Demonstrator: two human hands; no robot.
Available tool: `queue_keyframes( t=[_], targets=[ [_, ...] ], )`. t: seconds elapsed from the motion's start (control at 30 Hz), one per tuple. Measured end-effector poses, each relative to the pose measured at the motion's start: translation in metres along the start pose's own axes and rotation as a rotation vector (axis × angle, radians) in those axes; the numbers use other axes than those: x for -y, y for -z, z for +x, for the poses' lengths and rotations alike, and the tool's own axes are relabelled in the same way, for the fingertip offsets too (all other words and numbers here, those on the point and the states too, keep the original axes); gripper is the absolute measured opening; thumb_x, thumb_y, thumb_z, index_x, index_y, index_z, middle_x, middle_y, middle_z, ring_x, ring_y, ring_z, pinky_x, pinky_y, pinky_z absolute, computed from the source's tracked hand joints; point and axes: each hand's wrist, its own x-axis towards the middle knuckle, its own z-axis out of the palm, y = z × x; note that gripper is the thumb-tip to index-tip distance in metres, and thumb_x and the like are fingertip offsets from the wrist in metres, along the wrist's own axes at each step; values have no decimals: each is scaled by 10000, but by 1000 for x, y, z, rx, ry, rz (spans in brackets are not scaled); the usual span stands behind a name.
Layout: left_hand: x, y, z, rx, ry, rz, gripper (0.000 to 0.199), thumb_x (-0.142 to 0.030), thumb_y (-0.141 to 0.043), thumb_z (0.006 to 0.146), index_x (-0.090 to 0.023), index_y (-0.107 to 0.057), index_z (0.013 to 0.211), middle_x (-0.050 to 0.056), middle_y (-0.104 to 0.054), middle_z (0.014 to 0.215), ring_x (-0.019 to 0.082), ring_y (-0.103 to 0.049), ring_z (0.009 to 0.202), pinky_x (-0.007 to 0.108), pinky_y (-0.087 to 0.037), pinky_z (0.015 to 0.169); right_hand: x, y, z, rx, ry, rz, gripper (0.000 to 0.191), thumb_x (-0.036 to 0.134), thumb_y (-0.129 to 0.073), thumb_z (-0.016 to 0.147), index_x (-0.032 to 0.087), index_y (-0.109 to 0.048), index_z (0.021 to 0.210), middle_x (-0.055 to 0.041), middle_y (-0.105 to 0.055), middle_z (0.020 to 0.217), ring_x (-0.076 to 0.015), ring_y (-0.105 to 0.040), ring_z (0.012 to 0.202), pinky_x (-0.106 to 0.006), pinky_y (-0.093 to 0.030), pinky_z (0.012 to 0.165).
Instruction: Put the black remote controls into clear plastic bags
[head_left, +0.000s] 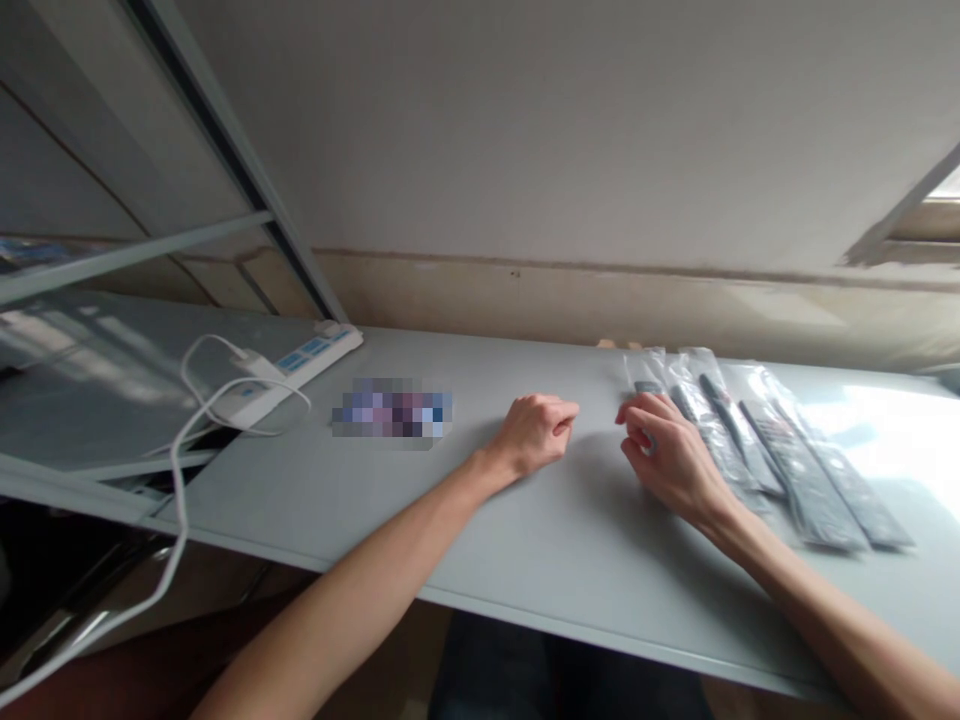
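My left hand (536, 435) rests on the grey tabletop (480, 545), closed in a fist with nothing visible in it. Across a short gap is my right hand (671, 455), its fingers loosely curled, with a space between thumb and fingers and nothing seen in it. Just right of my right hand lie several long dark items in clear plastic sleeves (799, 470), side by side and slanting towards me. My right hand covers part of the leftmost sleeve, and I cannot make out what kind of items they are.
At the left, a white power strip (300, 375) has a plugged-in charger and a white cable (178, 490) that hangs over the table edge. A blurred-out flat item (392, 410) lies left of my left hand. A metal frame (251, 165) and a wall (555, 130) stand behind.
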Motion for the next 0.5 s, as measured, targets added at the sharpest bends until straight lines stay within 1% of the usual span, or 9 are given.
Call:
queue_keyframes(
  t=[0.07,0.13,0.2,0.27,0.3,0.37,0.43,0.5],
  targets=[
    [1,-1,0,3,11,-21,240,-25,-505,767,-208,-481,613,26,-623,683,172,-519,661,304,-346,671,5,0,0,23,-9,62,228,26,-512,773,252,-520,741,-33,-616,798,-223,-535,814,-340,-456,739],
    [1,-1,0,13,21,-29,242,-34,-506,745,-209,-456,587,23,-611,653,169,-501,632,309,-321,647,7,-1,0,45,-28,110,229,34,-511,761,247,-595,762,-16,-588,727,-214,-523,767,-329,-450,720],
    [2,-1,0,24,33,-20,271,-45,-504,730,-216,-365,570,5,-534,592,161,-433,584,317,-278,621,7,-1,0,60,-50,138,238,48,-509,742,243,-645,751,-9,-581,683,-203,-521,723,-320,-440,698],
    [2,-1,-1,29,45,-7,310,-55,-498,713,-224,-272,585,-14,-416,545,159,-336,555,328,-227,604,6,-1,-1,73,-80,157,250,58,-490,711,235,-665,701,-8,-585,657,-183,-507,655,-309,-412,651],
    [2,-1,-1,28,51,-3,323,-60,-494,706,-228,-241,597,-20,-361,536,162,-294,552,335,-205,600,6,0,-2,81,-98,165,247,62,-475,692,230,-654,662,-8,-589,648,-170,-495,621,-304,-393,626],
    [3,-2,-1,27,61,-7,338,-67,-487,699,-236,-205,615,-24,-293,538,168,-237,557,346,-175,600,5,0,-3,102,-139,182,212,76,-453,660,225,-582,583,-6,-593,624,-148,-476,571,-297,-360,592],
    [3,-3,-2,27,66,-21,344,-71,-482,693,-241,-191,624,-24,-269,544,172,-221,560,353,-162,602,4,-1,-4,104,-189,201,171,102,-448,646,233,-456,537,5,-555,565,-137,-454,543,-292,-332,570],
    [4,-3,-2,32,63,-29,345,-69,-480,692,-243,-188,628,-23,-258,548,176,-216,561,358,-156,604,4,-2,-5,82,-240,216,195,139,-451,644,247,-322,544,15,-500,520,-128,-410,527,-290,-292,548]
  ],
)
